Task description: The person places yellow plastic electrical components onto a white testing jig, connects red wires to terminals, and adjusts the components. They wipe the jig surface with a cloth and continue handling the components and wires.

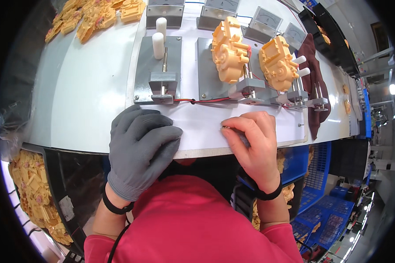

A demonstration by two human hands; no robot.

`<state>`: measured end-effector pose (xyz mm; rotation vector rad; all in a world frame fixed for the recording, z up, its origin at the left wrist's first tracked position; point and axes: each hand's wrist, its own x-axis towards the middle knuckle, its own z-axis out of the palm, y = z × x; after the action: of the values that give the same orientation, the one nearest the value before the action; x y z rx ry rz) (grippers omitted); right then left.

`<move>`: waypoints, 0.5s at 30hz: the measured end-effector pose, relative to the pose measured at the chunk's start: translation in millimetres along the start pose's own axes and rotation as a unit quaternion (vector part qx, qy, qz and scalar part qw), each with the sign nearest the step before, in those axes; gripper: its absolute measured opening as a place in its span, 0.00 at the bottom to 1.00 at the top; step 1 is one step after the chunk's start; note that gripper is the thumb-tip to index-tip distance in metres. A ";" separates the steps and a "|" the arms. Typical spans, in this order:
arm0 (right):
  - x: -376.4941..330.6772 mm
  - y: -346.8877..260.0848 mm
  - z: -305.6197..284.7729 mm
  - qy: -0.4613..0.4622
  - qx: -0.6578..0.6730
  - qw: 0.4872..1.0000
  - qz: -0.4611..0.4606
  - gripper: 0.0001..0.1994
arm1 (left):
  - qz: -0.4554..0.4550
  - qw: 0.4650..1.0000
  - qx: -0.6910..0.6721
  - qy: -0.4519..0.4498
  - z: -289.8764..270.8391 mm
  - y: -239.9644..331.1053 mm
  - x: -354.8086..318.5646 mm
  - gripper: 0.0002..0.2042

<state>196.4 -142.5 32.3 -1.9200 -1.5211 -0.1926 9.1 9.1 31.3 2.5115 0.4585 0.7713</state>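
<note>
My left hand (138, 144), in a grey glove, lies flat on the front edge of the white board (206, 127) with its fingers spread and nothing in it. My bare right hand (252, 140) rests on the same edge with fingers curled, pinching a small dark thing I cannot make out. Beyond my hands stand three grey clamp fixtures. The left fixture (159, 70) holds only white pegs. The middle one carries a yellow plastic gearbox (228, 49), and the right one carries another yellow gearbox (277, 63). Red and black wires (197, 101) run between the fixtures.
Grey meters (215, 13) line the back of the board. A pile of yellow gearboxes (92, 15) lies at the far left, and more fill a bin (35, 197) at lower left. A dark red cloth (315, 83) lies at right. Blue crates (320, 215) stand below right.
</note>
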 end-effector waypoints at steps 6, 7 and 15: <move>-0.8 -0.7 -1.5 -0.011 0.002 1.000 0.005 0.10 | 0.006 1.000 0.002 0.008 0.9 0.0 0.7 0.11; -1.1 -1.4 -1.8 -0.017 0.005 1.000 0.011 0.10 | 0.007 1.000 0.003 0.009 1.1 0.0 0.8 0.11; 0.0 -2.2 1.3 0.002 0.004 1.000 0.009 0.10 | 0.018 0.999 0.018 0.023 1.3 -2.3 0.3 0.10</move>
<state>194.1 -141.5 32.2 -1.9253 -1.4995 -0.1817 9.7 10.8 29.3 2.5466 0.4462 0.8427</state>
